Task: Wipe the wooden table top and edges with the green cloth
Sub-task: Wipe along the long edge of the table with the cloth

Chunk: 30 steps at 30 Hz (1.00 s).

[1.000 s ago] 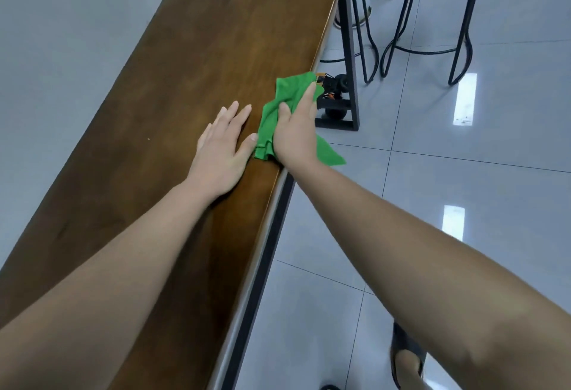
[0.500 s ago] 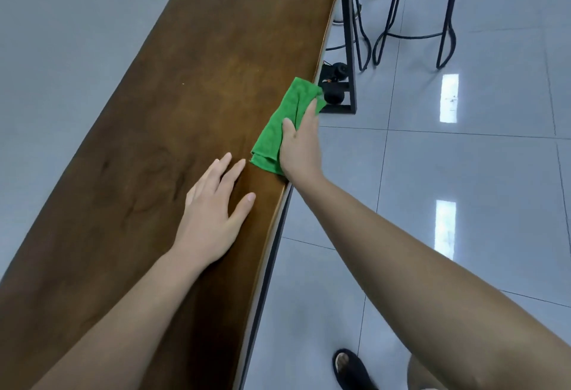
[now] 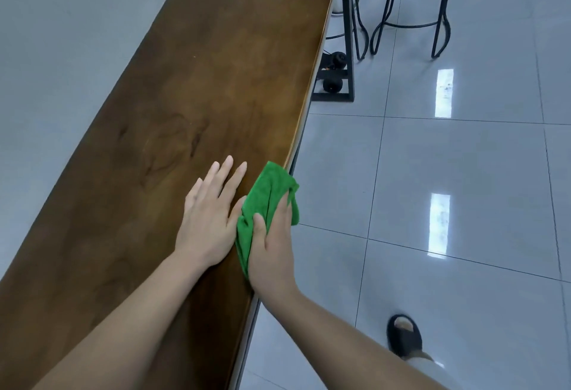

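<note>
Head view: the right hand (image 3: pixel 272 250), fingers wrapped over the green cloth (image 3: pixel 265 201), has dragged it back along the counter (image 3: pixel 191 86) edge toward the body from half a second ago. The left hand (image 3: pixel 210 219) lies flat and open just beside the cloth, holding nothing. This edge stretch looks covered; the far edge remains.

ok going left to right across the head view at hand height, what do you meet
wooden table → left hand flat on the top → green cloth at the table's edge → right hand gripping the cloth → tiled floor
</note>
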Motion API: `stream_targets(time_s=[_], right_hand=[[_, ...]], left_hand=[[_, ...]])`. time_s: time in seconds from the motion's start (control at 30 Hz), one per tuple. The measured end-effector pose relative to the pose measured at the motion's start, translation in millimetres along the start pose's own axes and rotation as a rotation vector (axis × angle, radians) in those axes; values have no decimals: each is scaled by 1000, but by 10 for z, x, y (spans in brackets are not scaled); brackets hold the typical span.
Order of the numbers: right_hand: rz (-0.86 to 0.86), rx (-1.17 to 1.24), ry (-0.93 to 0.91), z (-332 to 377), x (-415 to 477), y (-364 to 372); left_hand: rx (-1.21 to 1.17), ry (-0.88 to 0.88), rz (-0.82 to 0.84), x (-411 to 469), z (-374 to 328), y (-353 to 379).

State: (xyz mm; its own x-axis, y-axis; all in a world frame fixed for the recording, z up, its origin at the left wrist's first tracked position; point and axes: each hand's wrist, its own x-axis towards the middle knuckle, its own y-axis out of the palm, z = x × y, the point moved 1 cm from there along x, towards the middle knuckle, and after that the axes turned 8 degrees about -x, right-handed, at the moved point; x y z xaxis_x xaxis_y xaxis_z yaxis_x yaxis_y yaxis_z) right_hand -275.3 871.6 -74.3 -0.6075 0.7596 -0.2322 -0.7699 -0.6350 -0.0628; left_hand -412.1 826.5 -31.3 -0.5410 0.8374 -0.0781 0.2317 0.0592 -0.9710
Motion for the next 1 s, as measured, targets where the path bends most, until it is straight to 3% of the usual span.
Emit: stream_targets(time_s=[0.6, 0.8, 1.0], right_hand=[[-86, -154, 15, 827, 2463, -715], [-89, -123, 21, 773, 2259, -678], [-86, -87, -11, 444, 1275, -353]], left_hand=[[2, -49, -14, 49, -83, -26], [-3, -48, -18, 18, -111, -33], [-16, -32, -23, -56, -56, 1]])
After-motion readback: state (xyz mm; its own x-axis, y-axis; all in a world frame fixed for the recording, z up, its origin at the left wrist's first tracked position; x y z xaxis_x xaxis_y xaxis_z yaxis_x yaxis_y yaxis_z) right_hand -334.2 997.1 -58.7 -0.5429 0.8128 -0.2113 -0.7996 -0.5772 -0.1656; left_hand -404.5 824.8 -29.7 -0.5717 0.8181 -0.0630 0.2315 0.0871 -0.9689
